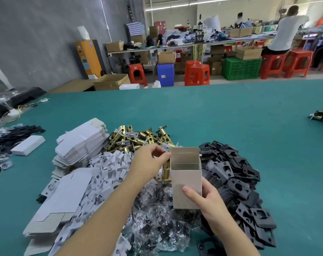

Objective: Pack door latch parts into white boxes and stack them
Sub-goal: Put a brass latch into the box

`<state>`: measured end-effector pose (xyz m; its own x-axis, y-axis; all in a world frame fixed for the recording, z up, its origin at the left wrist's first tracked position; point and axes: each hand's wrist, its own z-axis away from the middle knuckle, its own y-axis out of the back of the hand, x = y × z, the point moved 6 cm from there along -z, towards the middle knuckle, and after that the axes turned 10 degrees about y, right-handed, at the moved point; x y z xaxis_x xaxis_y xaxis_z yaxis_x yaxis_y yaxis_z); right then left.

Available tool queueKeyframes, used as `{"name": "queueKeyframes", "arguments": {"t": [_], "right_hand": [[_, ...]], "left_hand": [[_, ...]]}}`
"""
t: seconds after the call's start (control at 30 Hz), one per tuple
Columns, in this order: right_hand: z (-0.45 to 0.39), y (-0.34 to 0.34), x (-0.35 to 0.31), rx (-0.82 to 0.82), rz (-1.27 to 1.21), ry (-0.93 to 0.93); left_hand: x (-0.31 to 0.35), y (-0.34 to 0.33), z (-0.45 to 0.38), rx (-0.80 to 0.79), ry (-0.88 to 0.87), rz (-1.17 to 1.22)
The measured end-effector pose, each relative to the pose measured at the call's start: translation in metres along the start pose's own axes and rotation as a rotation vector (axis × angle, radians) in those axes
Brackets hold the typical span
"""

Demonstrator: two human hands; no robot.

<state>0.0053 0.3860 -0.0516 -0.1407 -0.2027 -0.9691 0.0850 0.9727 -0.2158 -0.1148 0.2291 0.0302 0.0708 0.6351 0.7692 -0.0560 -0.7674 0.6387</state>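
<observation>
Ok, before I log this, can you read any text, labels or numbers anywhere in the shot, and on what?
None legible.
Open white box in the right hand: blank faces.
Flat white boxes: no print visible.
Orange cabinet: blue sticker, too blurred to read.
Red carton on the far bench: markings too small to read.
Blue crate: label unreadable.

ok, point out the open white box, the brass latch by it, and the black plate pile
open white box [184, 183]: head view, front wall.
brass latch [166, 168]: head view, tube body.
black plate pile [238, 178]: head view, a plate mid-pile.
</observation>
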Motion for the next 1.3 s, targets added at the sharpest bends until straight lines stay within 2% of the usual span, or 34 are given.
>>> {"name": "queueKeyframes", "arguments": {"t": [0.2, 0.33, 0.47, 0.73, 1.03, 1.17, 1.3], "right_hand": [[0.001, 0.0, 0.002, -0.001, -0.025, -0.026], [0.0, 0.001, 0.005, 0.004, -0.023, -0.048], [0.0, -0.002, 0.003, -0.01, -0.051, -0.048], [0.001, -0.003, -0.004, 0.004, -0.078, 0.001], [0.001, -0.004, -0.006, -0.006, -0.012, 0.055], [0.001, -0.005, -0.007, -0.011, 0.001, 0.071], [0.001, -0.002, -0.006, 0.002, -0.004, 0.081]], "left_hand": [[0.063, 0.062, 0.025, 0.075, -0.299, 0.039], [0.093, 0.089, 0.036, 0.118, -0.379, 0.242], [0.102, 0.064, 0.042, 0.023, -0.369, 0.375], [0.073, 0.025, 0.039, 0.03, -0.258, 0.382], [0.077, 0.031, 0.044, 0.1, -0.307, 0.168], [0.079, 0.021, 0.053, -0.026, -0.344, 0.003], [0.072, 0.008, 0.057, -0.148, -0.292, -0.138]]}}
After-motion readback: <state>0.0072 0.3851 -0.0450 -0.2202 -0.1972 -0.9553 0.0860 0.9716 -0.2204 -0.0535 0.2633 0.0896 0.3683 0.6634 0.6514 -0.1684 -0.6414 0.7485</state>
